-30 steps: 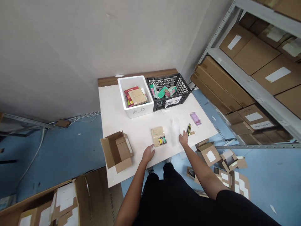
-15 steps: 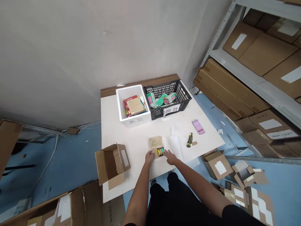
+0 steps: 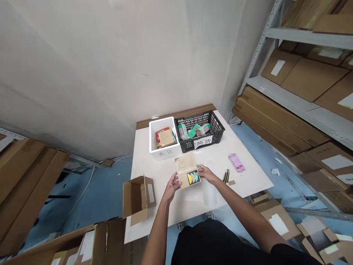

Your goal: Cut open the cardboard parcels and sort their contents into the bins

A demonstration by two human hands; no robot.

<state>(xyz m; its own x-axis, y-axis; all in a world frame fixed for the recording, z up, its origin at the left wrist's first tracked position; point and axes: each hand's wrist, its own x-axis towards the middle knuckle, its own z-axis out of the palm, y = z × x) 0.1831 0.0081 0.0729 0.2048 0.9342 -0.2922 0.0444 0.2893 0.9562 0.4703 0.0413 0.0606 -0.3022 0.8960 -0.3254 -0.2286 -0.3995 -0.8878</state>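
Observation:
A tan book (image 3: 185, 166) with yellow and teal half-circles on a dark patch is held up over the table, its cover facing me. My left hand (image 3: 173, 184) grips its lower left edge. On the right edge, my right hand (image 3: 205, 173) is closed around it with the thumb over the cover. Beneath the book, a clear plastic wrapper (image 3: 209, 193) lies on the white table (image 3: 162, 175). Beyond it stand a white foam box (image 3: 163, 154) with several books inside and a black plastic basket (image 3: 219, 134) with green-and-pink packages.
An open cardboard box (image 3: 149, 189) sits at the table's left. Towards the right lie a yellow-and-black box cutter (image 3: 226, 176), a small brown scrap (image 3: 232, 182) and a blurred pink item (image 3: 236, 162). Shelves (image 3: 286, 99) of cartons stand at right; discarded boxes (image 3: 278, 219) cover the floor below.
Both hands have lifted the book off the table, tilting it up towards me. The camera view has shifted, so the table appears lower and farther right.

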